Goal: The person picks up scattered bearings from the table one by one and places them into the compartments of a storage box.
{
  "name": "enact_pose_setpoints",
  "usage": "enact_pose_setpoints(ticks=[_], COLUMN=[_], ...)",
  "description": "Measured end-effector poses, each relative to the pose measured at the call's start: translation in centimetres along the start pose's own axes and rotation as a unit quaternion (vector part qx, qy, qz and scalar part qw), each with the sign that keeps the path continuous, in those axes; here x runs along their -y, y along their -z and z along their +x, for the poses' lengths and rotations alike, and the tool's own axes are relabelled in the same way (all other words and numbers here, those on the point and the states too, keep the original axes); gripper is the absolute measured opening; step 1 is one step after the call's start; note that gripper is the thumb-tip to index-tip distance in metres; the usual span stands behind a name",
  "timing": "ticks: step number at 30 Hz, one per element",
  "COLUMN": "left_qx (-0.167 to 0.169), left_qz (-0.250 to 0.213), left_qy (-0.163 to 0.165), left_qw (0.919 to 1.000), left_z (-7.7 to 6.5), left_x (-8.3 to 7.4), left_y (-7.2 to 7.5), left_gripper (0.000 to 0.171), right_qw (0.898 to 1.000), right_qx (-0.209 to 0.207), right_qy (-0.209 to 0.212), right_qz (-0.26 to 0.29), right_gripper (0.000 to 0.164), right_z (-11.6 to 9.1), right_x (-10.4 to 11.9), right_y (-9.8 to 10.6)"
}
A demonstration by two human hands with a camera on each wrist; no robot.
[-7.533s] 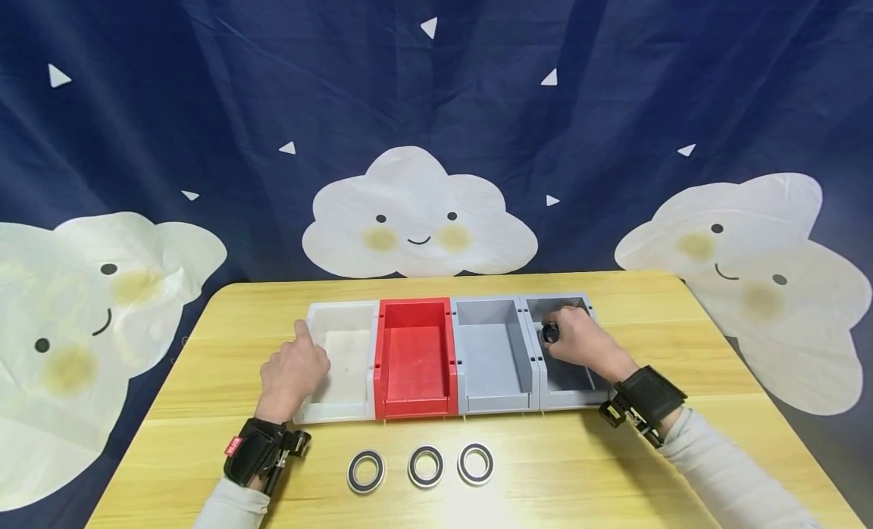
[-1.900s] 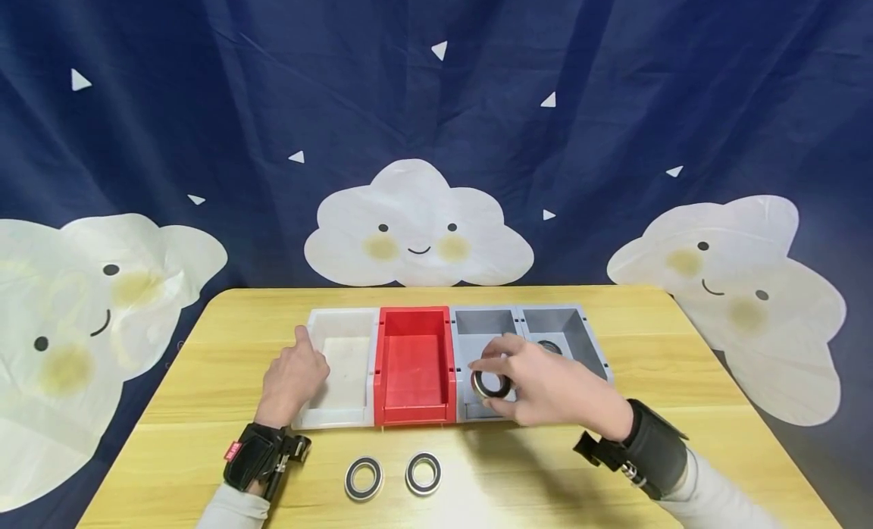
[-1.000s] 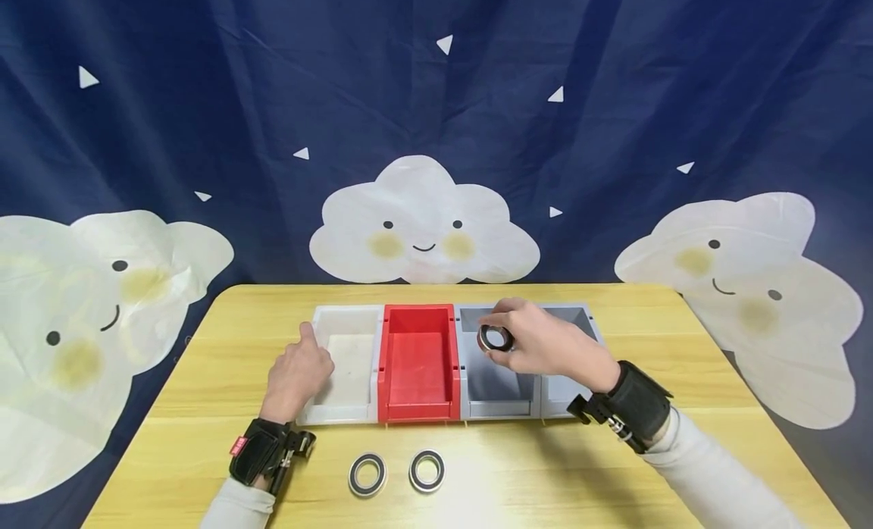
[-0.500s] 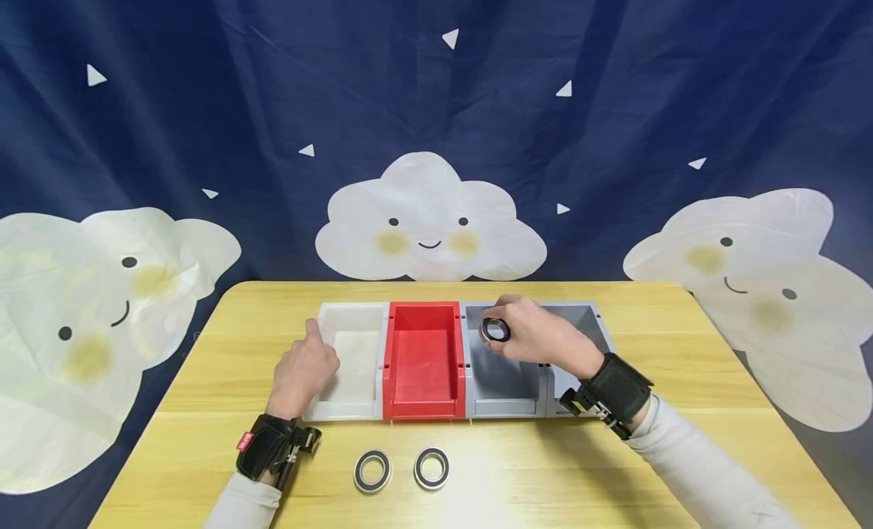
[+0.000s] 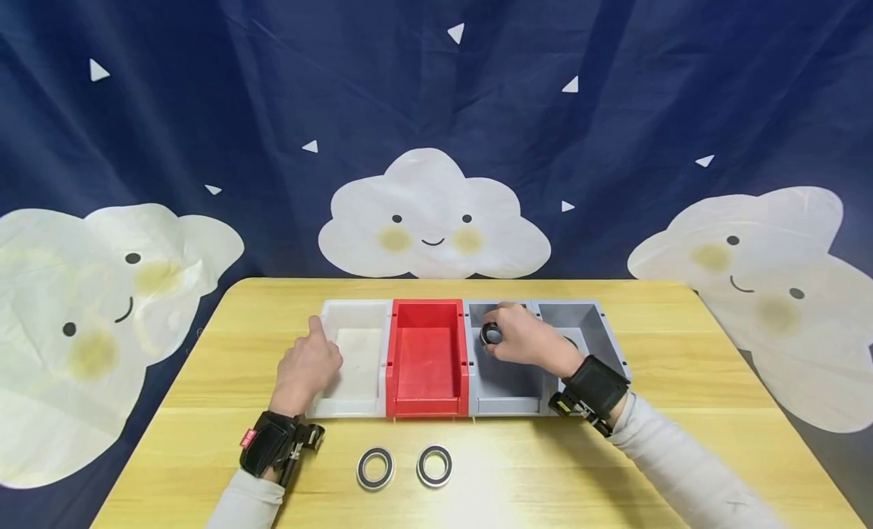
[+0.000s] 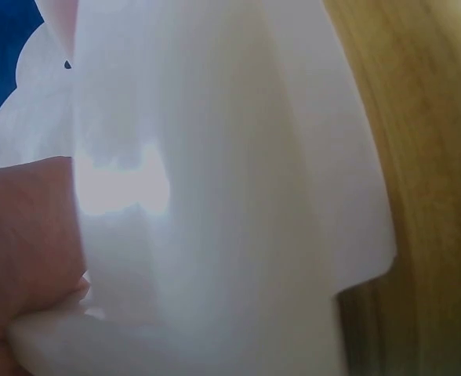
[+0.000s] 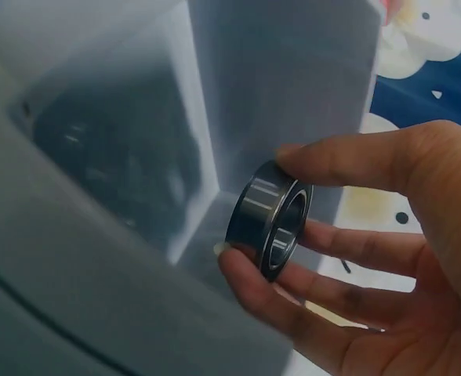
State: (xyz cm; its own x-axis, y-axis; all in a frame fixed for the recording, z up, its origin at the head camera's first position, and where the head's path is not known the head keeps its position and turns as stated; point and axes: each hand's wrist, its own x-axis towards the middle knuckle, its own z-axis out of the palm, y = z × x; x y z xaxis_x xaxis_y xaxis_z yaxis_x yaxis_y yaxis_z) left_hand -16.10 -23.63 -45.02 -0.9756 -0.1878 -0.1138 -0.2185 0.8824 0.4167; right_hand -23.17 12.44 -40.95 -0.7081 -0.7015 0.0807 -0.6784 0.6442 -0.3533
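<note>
Over the left grey bin (image 5: pixel 506 381), my right hand (image 5: pixel 525 336) holds a ball bearing (image 7: pixel 255 215), a steel ring with a black seal. In the right wrist view it is tilted on edge between thumb and fingertips, with the bin's walls around it. At the row's left end my left hand (image 5: pixel 307 368) grips the side wall of the white bin (image 5: pixel 355 366); its fingertips are mostly hidden. On the table in front lie two more bearings, a left one (image 5: pixel 375 468) and a right one (image 5: pixel 435 465), both flat.
A red bin (image 5: pixel 428 362) stands between the white and grey ones. The right grey bin (image 5: pixel 600 332) has a dark ring-shaped edge inside, mostly hidden by my right hand. The wooden table (image 5: pixel 245 347) ends at a dark blue curtain (image 5: pixel 382 82) with clouds.
A third bearing has left the table and is now in my right hand, which earlier held a dark round thing over the right grey bin. Lately it has moved deeper into the left grey bin.
</note>
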Motion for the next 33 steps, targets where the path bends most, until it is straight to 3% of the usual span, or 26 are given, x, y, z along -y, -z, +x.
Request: enact_pose_setpoints(ticks=[4, 15, 33], left_qx=[-0.002, -0.003, 0.004], left_qz=[0.001, -0.003, -0.002], left_qy=[-0.001, -0.001, 0.002], left_qw=[1.0, 1.0, 1.0], left_z=[0.0, -0.1, -0.2], left_x=[-0.1, 0.0, -0.2], left_y=[-0.1, -0.1, 0.1], left_gripper=[0.041, 0.04, 0.042], right_qw=[1.0, 0.998, 0.994], right_qx=[0.012, 0.014, 0.038], right_qy=[-0.014, -0.057, -0.091], right_qz=[0.011, -0.01, -0.037], right_gripper=[0.015, 0.011, 0.02], right_z=[0.2, 0.6, 0.7], right_x=[-0.2, -0.4, -0.3], right_y=[-0.8, -2.7, -3.5])
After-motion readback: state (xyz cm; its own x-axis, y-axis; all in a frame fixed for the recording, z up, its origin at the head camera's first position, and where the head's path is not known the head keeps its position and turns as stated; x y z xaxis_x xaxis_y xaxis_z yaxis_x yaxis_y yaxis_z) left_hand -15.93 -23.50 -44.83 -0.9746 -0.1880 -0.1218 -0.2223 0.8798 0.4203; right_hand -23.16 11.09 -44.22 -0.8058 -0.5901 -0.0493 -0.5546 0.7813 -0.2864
